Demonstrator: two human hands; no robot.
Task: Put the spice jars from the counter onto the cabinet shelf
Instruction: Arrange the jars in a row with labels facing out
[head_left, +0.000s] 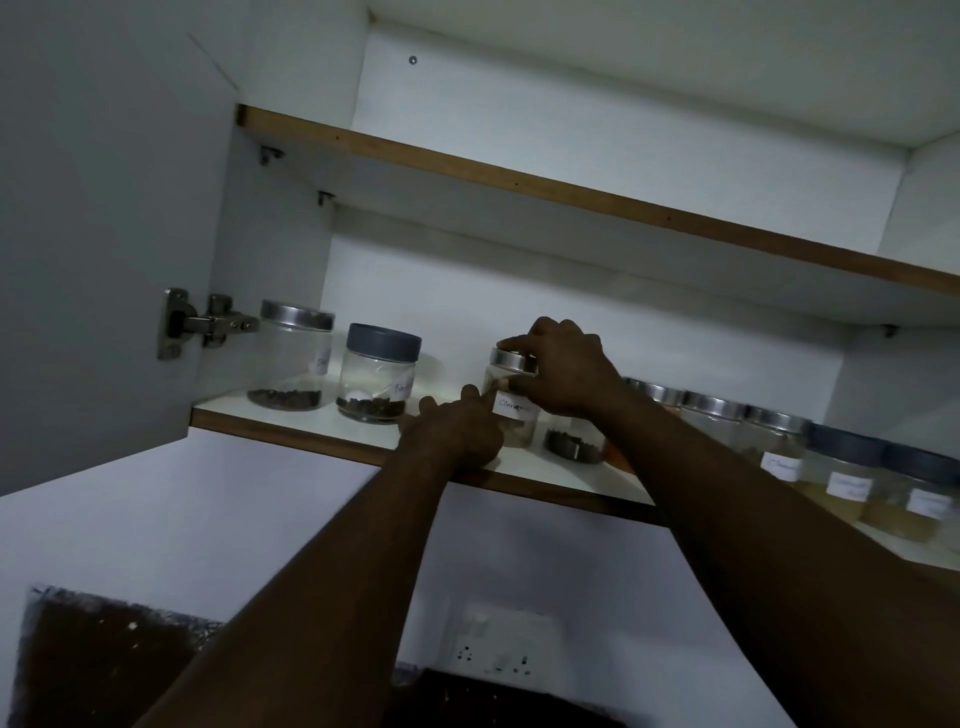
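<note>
While both arms reach up into the open cabinet, two jars stand at the far left of the lower shelf (228, 404): a steel-lid jar (293, 358) and, at its three o'clock, a grey-lid jar (378, 375), each with a little dark spice in the bottom. Next along, the left hand (452, 434) lays straight fingers against the spice jar (514, 415) from about eight o'clock, steadying its side without gripping. That jar stands upright on the shelf, near the front edge. The right hand (569, 376) curls over its metal lid from two o'clock, clamped on the top. Glass or clear plastic, I cannot tell; it looks nearly empty, so I judge it light, rigid, smooth-walled and easy to tip. The lid rim or upper wall seems the surest hold. A row of jars (779, 457) runs off towards four o'clock.
</note>
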